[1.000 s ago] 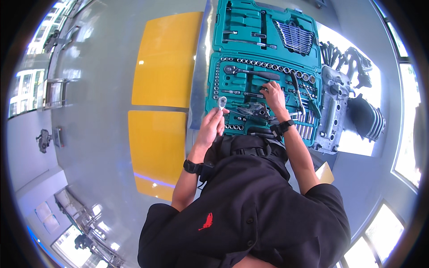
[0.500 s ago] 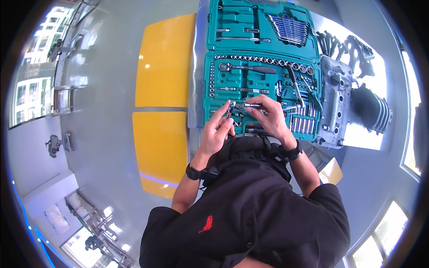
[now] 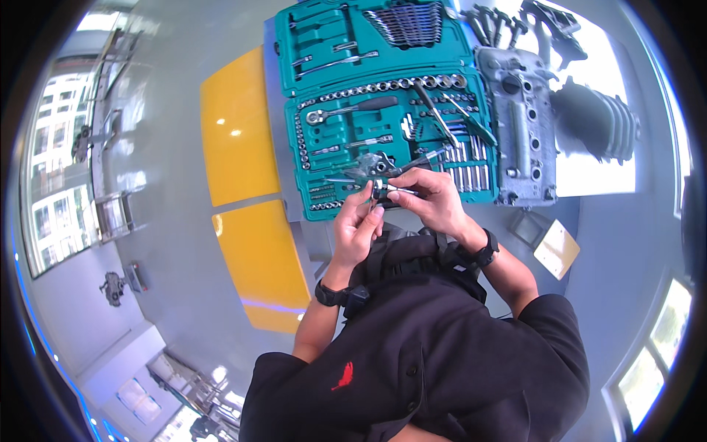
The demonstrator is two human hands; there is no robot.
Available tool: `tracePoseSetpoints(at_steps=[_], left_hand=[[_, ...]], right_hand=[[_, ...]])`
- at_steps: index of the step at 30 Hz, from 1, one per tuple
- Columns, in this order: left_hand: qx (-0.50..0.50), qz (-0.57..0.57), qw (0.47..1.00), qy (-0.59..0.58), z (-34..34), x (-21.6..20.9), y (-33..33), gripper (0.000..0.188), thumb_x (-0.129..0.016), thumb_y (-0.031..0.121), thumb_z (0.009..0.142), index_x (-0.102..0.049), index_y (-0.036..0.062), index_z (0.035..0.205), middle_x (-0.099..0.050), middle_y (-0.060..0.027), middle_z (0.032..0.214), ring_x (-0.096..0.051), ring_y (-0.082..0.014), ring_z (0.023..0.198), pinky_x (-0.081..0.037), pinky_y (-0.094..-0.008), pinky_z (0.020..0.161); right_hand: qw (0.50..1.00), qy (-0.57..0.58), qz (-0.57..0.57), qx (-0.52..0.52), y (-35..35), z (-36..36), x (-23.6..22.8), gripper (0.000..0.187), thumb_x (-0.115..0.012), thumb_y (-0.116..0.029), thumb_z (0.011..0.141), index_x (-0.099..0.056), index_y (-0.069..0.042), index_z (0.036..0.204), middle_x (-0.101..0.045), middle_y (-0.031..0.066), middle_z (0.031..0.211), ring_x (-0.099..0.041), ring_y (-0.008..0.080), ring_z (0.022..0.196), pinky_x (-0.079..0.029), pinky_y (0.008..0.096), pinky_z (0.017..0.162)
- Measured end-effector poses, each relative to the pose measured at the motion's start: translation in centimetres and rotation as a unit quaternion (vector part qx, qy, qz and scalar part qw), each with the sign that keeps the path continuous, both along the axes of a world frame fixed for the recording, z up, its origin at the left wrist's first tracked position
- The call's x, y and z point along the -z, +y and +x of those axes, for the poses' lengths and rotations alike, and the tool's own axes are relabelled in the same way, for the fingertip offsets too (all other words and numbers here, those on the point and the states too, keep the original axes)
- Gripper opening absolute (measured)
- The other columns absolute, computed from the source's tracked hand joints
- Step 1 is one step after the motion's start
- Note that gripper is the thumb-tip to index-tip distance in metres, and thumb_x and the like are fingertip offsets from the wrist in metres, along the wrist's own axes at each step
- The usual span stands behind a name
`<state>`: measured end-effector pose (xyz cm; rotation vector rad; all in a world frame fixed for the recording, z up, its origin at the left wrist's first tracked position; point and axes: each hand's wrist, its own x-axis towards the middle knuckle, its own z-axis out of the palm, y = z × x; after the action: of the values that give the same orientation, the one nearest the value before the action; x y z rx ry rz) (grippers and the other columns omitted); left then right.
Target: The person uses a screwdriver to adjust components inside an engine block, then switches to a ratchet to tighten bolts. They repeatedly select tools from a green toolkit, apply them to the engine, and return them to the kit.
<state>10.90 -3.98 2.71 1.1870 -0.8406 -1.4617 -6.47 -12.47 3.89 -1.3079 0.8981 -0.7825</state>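
In front of my body, my left hand (image 3: 359,227) pinches a small dark-and-metal piece with a round head (image 3: 378,186) between thumb and fingers. My right hand (image 3: 436,199) closes its thumb and fingers on a thin metal rod (image 3: 400,189) that meets the round head. Fingers cover much of both pieces, so their exact kind is hidden. Both hands are over the near edge of an opened green tool case (image 3: 318,46). Just beyond them, a shiny metal part (image 3: 374,163) lies on the case. A ratchet wrench (image 3: 352,110) with a dark handle sits farther back.
Rows of sockets (image 3: 401,86) and a set of combination wrenches (image 3: 406,23) fill the case. To its right stand a grey metal engine cover (image 3: 521,132) and a black ribbed hose (image 3: 595,121). Yellow panels (image 3: 237,132) lie at the left.
The view has turned, shifting the case left and up. My hands stay together; the round head is now more visible, and the right hand's rod meets it.
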Motion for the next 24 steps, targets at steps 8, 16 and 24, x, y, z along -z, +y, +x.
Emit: tracePoseSetpoints(at_steps=[8, 16, 24], left_hand=[[0.201, -0.027, 0.973, 0.111, -6.7, 0.2, -2.2, 0.039, -0.053, 0.003, 0.095, -0.045, 0.0081, 0.133, -0.052, 0.0010, 0.069, -0.041, -0.0038, 0.052, -0.032, -0.0204, 0.046], [0.494, 0.007, 0.858, 0.136, -23.0, -2.9, 4.0, 0.035, -0.053, 0.002, 0.095, -0.047, 0.0061, 0.129, -0.060, 0.0013, 0.078, -0.042, -0.0007, 0.060, -0.032, -0.0197, 0.052], [0.738, -0.108, 0.633, 0.207, -39.2, -9.5, 20.8, 0.044, -0.049, 0.004, 0.097, -0.039, 0.0155, 0.138, -0.044, 0.0043, 0.061, -0.037, -0.0033, 0.048, -0.029, -0.0211, 0.043]], right_hand=[[0.986, 0.097, -0.035, 0.131, 4.0, -8.5, -3.7, 0.020, -0.072, -0.011, 0.085, -0.067, 0.001, 0.099, -0.069, 0.0098, 0.082, -0.067, 0.0127, 0.073, -0.053, 0.0260, 0.064], [0.872, 0.101, 0.109, 0.467, 21.3, -20.7, -9.0, 0.013, -0.064, -0.007, 0.091, -0.065, 0.003, 0.099, -0.068, 0.0066, 0.076, -0.063, 0.0078, 0.068, -0.052, 0.0248, 0.060], [0.674, -0.094, 0.098, 0.726, 44.8, -27.5, -18.1, 0.016, -0.060, -0.013, 0.095, -0.062, 0.003, 0.097, -0.064, 0.0059, 0.077, -0.062, 0.0106, 0.060, -0.054, 0.0253, 0.055]])
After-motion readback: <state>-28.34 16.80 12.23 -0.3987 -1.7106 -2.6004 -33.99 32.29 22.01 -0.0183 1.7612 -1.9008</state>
